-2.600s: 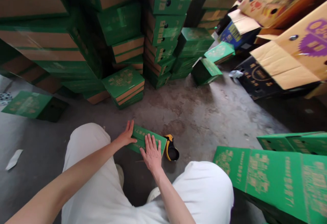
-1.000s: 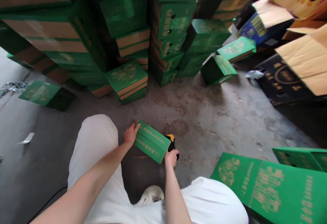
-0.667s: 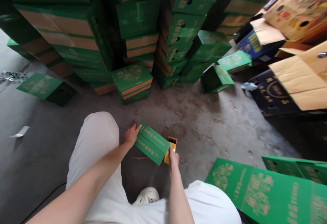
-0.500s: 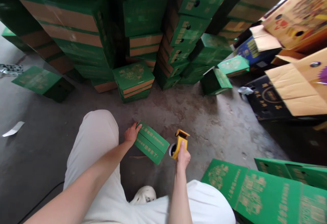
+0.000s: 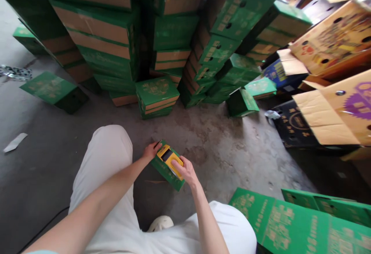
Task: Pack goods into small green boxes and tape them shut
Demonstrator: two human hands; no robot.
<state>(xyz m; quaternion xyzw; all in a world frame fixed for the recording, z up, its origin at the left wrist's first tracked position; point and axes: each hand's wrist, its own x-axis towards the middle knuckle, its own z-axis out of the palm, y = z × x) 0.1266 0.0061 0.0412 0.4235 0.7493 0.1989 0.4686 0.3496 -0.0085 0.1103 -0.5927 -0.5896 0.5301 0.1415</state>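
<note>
Between my knees is a small green carton (image 5: 165,172) with printed lettering, lying at a slant. My left hand (image 5: 150,151) grips its far left end, fingers curled on the edge. A yellow tape dispenser (image 5: 171,160) lies over the carton's top face, along its length, its dark front end close to my left fingers. My right hand (image 5: 187,171) is wrapped round the dispenser's near right end, thumb on top. Much of the carton's top is hidden under the dispenser, and I cannot make out the tape strip itself.
Tall stacks of green boxes (image 5: 175,32) stand ahead, with a low pair (image 5: 158,93) in front. A green box (image 5: 53,90) sits far left. Open cartons (image 5: 327,111) crowd the right side; a large green carton (image 5: 304,223) lies near my right knee. A paper scrap (image 5: 16,143) is on the floor.
My right hand has brought the tape dispenser leftward from beside the carton onto its top face. My left hand stays on the carton's end. The view has shifted slightly.
</note>
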